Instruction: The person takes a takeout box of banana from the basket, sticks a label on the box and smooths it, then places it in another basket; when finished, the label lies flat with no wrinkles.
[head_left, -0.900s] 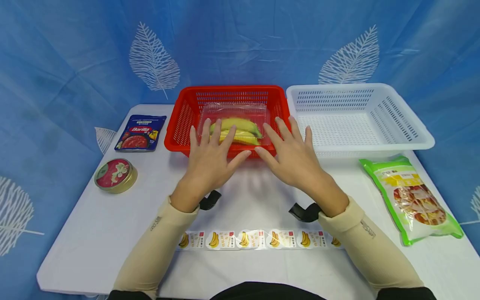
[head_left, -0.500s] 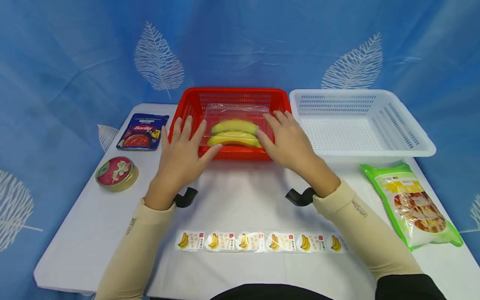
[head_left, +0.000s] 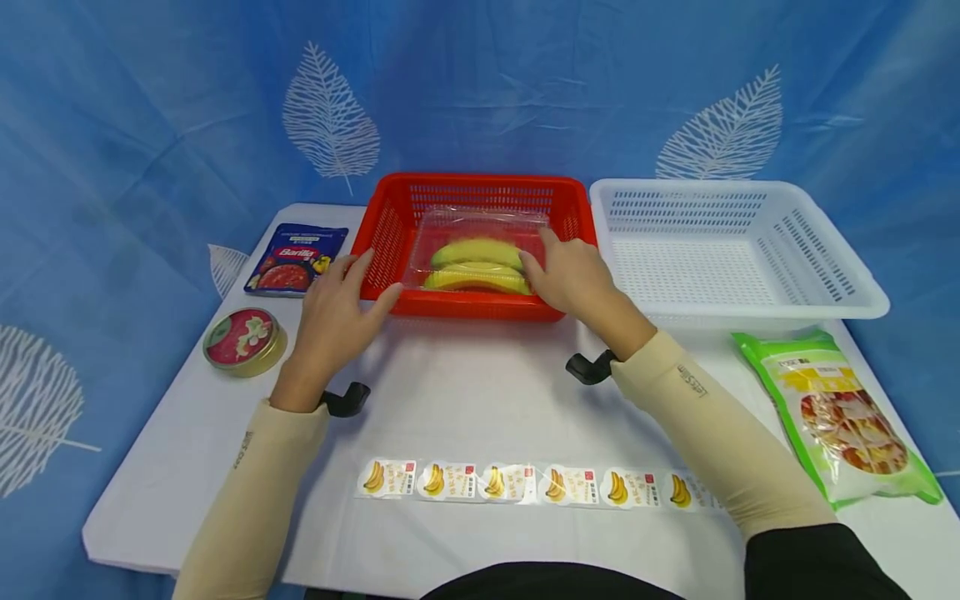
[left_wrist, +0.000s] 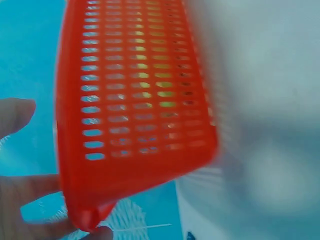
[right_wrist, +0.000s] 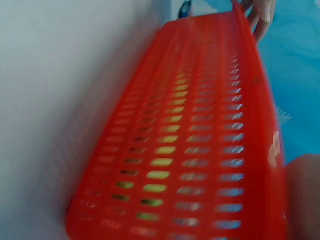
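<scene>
Gently is best, I think, because the clear plastic box (head_left: 487,223) with yellow bananas (head_left: 480,277) in it looks thin and easy to squash. It sits in the red plastic basket (head_left: 465,307) with little holes, near the front wall, on the white table (head_left: 465,392). A good hold would be at the two short ends, low down, with the same soft push from each side, so the bananas do not roll. The rim stands close by, so a bump there could tip the box. The left hand (head_left: 330,317) is by the basket's front left corner, outside the box, with its fingers spread and its thumb sticking out. It seems to hold nothing, and I cannot tell if it touches the rim. The right hand (head_left: 577,271) is over the right end of the box, thumb and pointing finger apart. Its other fingers are hidden, so I cannot tell if they grip anything. Both arms slant in toward the basket, the right one more.
</scene>
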